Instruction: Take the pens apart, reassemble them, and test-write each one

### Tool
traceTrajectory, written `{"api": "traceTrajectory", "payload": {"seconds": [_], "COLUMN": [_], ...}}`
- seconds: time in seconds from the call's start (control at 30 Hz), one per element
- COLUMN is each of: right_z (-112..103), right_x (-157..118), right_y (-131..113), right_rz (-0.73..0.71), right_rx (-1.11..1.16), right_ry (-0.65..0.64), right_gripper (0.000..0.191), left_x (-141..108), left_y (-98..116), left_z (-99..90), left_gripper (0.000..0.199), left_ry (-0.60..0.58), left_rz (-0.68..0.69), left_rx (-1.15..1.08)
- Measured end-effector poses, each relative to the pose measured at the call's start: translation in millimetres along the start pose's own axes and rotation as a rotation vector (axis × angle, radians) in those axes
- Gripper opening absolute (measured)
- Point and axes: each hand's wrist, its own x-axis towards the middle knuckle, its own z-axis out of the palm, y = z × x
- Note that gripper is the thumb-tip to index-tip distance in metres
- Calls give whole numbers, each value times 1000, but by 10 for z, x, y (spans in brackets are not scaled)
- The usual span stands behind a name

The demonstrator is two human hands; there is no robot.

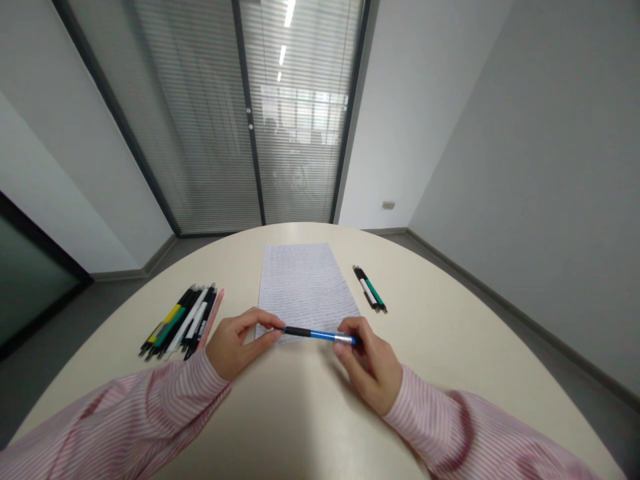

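Observation:
A blue pen with a black grip is held level between my two hands, above the near edge of a sheet of paper. My left hand pinches the pen's tip end between thumb and fingers. At the other end, my right hand closes thumb and fingers around the silver and blue part of the barrel. The paper lies flat in front of me, covered with lines of writing too small to read.
Several pens in black, white, green, yellow and pink lie in a row to the left of the paper. Two pens lie side by side to its right. The round cream table ends in a curved edge; glass panels with blinds stand beyond.

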Motion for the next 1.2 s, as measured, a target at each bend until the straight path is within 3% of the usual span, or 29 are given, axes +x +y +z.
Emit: {"api": "traceTrajectory", "payload": {"seconds": [0.13,0.23,0.43,0.53,0.67,0.83,0.9,1.0,1.1,1.2], "right_z": [-25,-30,0,2,0,-2,-5,-4,5,9], "right_x": [21,42,23,20,35,27,25,30,33,30], "right_y": [-5,29,41,36,37,-2,-15,-12,3,17], "right_rz": [-4,-51,-33,-43,-64,-32,-41,-28,13,12], "right_rx": [5,-11,10,12,25,61,57,44,66,37], "right_ry": [-40,-36,2,-20,-43,-33,-54,-81,-72,-54], "right_gripper": [3,16,17,8,21,20,8,21,12,20], "left_x": [12,20,18,12,5,10,4,-15,-25,-20], "left_y": [-10,7,63,53,46,62,66,72,77,56], "left_z": [-16,-16,-11,-12,-9,-2,1,7,8,2], "left_gripper": [8,8,9,11,5,5,3,2,2,3], "left_ry": [1,11,5,26,59,11,-2,-13,-4,0], "left_rz": [58,84,-42,-76,-21,15,29,58,81,77], "left_rx": [-12,-44,-59,-49,-47,-19,-18,-25,-1,33]}}
